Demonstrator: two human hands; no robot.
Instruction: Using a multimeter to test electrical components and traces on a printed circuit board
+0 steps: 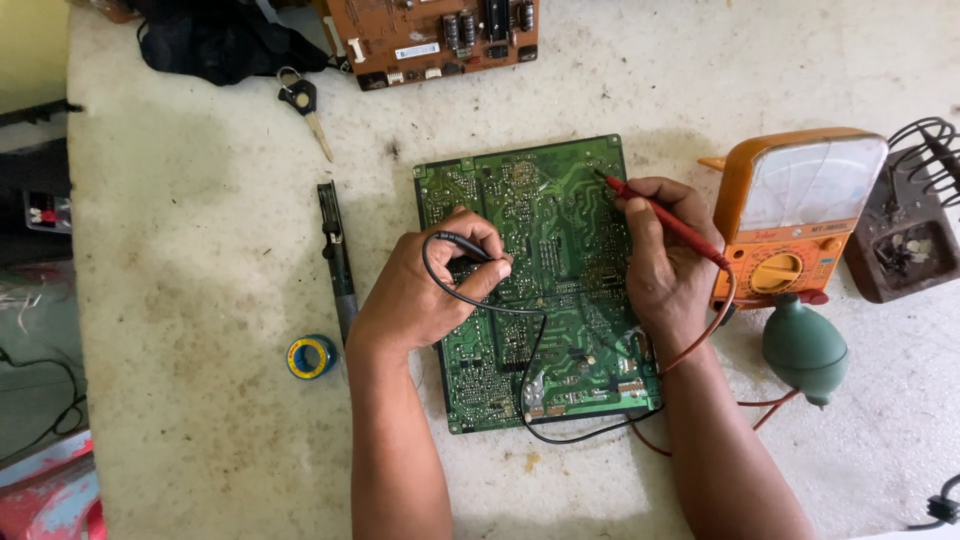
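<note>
A green circuit board (545, 290) lies solder side up in the middle of a stained white workbench (200, 230). The left hand (425, 290) pinches a black test probe (470, 247) between thumb and fingers, its tip seemingly on the board, though the fingers hide the contact. The right hand (665, 265) grips a red test probe (660, 217) like a pen, tip touching the board's upper right. Just beside it stand an orange analog multimeter (790, 215) and a green rubber blower bulb (805, 347). A soldering iron (338, 260) and a solder reel (311, 356) lie left of the board.
</note>
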